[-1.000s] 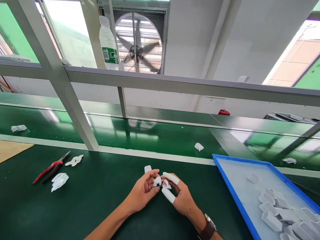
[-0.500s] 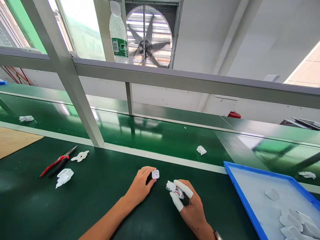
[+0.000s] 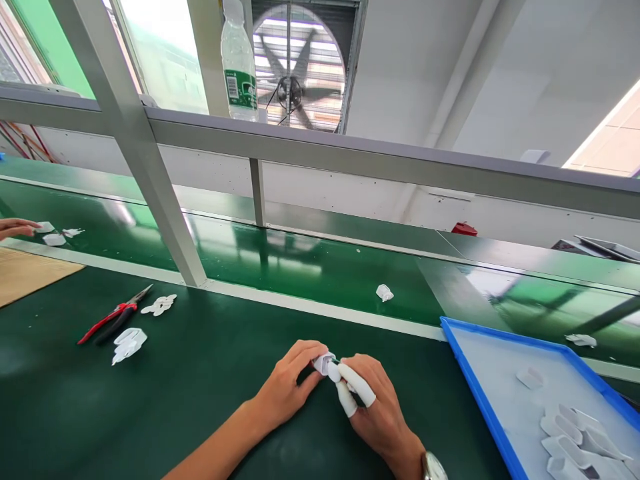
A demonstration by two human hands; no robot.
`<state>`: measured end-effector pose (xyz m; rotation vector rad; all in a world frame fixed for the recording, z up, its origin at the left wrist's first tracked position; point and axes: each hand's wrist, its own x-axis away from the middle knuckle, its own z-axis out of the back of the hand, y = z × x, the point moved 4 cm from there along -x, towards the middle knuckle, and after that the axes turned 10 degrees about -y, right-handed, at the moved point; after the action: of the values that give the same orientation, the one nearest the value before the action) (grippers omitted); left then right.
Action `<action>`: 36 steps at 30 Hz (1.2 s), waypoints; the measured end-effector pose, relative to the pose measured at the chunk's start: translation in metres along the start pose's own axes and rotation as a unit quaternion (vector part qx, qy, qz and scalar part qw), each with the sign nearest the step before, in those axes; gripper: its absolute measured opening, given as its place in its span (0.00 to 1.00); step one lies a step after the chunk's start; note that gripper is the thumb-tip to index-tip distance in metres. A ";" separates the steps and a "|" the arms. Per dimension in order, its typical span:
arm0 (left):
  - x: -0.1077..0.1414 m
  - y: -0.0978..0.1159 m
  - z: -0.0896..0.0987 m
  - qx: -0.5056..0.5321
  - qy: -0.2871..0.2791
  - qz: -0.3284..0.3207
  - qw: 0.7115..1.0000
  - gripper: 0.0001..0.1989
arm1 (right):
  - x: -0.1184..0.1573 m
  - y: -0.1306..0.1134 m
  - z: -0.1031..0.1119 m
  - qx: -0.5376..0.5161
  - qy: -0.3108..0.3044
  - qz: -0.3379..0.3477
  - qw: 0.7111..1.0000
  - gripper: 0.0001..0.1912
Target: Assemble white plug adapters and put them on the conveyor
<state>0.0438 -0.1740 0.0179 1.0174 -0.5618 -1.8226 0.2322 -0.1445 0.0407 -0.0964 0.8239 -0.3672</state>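
My left hand (image 3: 293,383) pinches a small white plastic housing (image 3: 323,363) between thumb and fingers, its open end facing right. My right hand (image 3: 377,407), with white finger cots on thumb and index finger, is closed on a small white part with a circuit board (image 3: 335,372). In the earlier frame this part shows a green board edge and thin red wires; now the fingers mostly cover it. The part meets the mouth of the housing; how far inside it sits cannot be seen. Both hands are just above the dark green table mat (image 3: 225,373).
Red-and-black pliers (image 3: 117,317) lie at left beside white plastic pieces (image 3: 129,345). A blue-rimmed tray (image 3: 473,387) at right holds several white shells. Beyond runs a green conveyor belt (image 3: 300,257) with scattered white parts; another person's hand (image 3: 17,228) reaches in at far left.
My right hand has brought the circuit-board part left to the housing, which has turned toward it. White parts on the belt have shifted left. Another person's hand has appeared at far left.
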 end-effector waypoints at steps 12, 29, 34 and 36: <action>0.001 0.005 -0.001 -0.020 -0.033 -0.004 0.999 0.16 | 0.004 0.000 -0.002 0.027 -0.023 -0.003 0.999 0.29; -0.001 0.011 -0.001 0.005 -0.038 0.009 0.999 0.17 | -0.003 -0.002 0.004 0.005 -0.008 -0.016 1.000 0.30; -0.001 0.012 0.000 0.014 -0.041 0.005 0.999 0.16 | -0.001 0.000 0.001 0.002 -0.018 -0.025 1.000 0.29; -0.001 0.013 0.000 0.016 -0.046 0.004 0.999 0.16 | -0.001 0.001 0.000 0.004 -0.020 -0.026 0.999 0.28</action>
<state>0.0506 -0.1786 0.0275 0.9549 -0.6515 -1.8660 0.2319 -0.1433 0.0418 -0.1181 0.7810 -0.4170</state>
